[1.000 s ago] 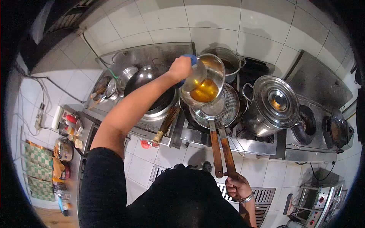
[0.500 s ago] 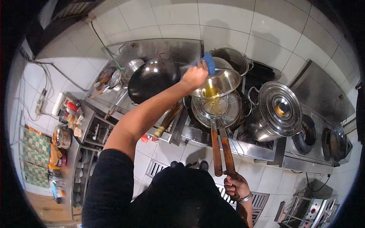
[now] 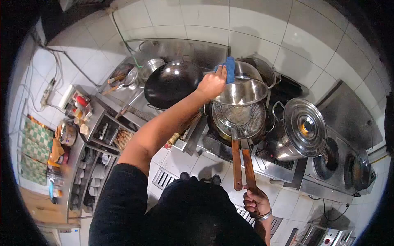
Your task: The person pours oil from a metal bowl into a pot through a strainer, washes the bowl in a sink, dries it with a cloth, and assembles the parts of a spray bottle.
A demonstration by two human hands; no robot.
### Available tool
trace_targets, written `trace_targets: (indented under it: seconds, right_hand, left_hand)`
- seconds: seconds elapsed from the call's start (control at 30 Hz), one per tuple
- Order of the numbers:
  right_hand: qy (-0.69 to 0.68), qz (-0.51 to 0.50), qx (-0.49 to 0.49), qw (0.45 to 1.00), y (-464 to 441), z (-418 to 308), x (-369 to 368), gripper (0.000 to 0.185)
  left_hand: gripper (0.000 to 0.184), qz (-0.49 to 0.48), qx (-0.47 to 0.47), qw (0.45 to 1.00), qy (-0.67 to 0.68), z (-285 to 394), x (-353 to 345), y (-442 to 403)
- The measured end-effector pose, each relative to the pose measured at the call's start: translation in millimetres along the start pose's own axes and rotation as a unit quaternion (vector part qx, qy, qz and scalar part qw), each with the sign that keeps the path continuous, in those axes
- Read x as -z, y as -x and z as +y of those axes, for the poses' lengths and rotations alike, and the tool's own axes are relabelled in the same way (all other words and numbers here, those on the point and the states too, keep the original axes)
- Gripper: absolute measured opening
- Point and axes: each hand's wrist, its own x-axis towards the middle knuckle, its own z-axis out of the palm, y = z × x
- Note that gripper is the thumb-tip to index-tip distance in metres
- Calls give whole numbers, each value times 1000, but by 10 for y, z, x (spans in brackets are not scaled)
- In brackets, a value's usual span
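Note:
My left hand (image 3: 212,85) is closed on a folded blue cloth (image 3: 230,70) at the left rim of a shiny metal bowl (image 3: 243,92). The bowl is tilted toward me, above two long-handled strainers: a smaller fine one (image 3: 238,115) and a wider mesh one (image 3: 258,119) overlapping it. Both rest over a dark wok (image 3: 217,137) on the stove. Side by side, their wooden handles point toward me. My right hand (image 3: 256,201) is wrapped around the end of the right-hand wooden handle (image 3: 248,170). The left-hand handle (image 3: 237,170) lies beside it, apart from my fingers.
A large black wok (image 3: 172,84) stands to the left. A tall lidded steel pot (image 3: 287,141) is close on the right, and another pot (image 3: 264,71) stands behind the bowl. Shelves with stacked bowls (image 3: 96,176) are at far left. Floor grates (image 3: 164,178) lie below.
Yellow liquid was running from the bowl into the strainers; now no stream shows and the bowl's inside looks bare. The view has shifted slightly. Both hands keep their grips.

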Motion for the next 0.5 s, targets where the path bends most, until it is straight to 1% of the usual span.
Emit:
trace_targets:
  seconds: [0.07,0.17,0.23,0.27,0.33,0.37,0.43,0.47,0.5]
  right_hand:
    - [0,-4,-10,1000,-5,-24,15,31]
    - [0,-19,-13,1000,7,-53,-1,31]
    - [0,-19,-10,1000,11,-62,-12,32]
    - [3,-20,-13,1000,15,-68,-13,32]
    - [31,11,-13,999,15,-86,-15,35]
    - [35,9,-15,999,2,-88,2,35]
    - [38,-2,-9,999,-17,-76,60,38]
    - [28,-7,-7,1000,-17,-64,65,38]
    - [32,-8,-9,999,-14,-62,63,38]
  left_hand:
    - [68,-3,22,1000,18,-28,48,27]
    - [67,21,48,998,36,-63,111,65]
    - [63,21,90,993,77,-79,174,83]
    - [63,22,94,992,75,-95,180,94]
    - [55,38,136,983,115,-149,201,98]
    - [55,40,140,983,112,-181,191,93]
    - [40,-21,258,955,147,-251,169,105]
    - [40,-18,262,954,144,-316,130,128]
    - [32,5,308,936,167,-368,84,168]
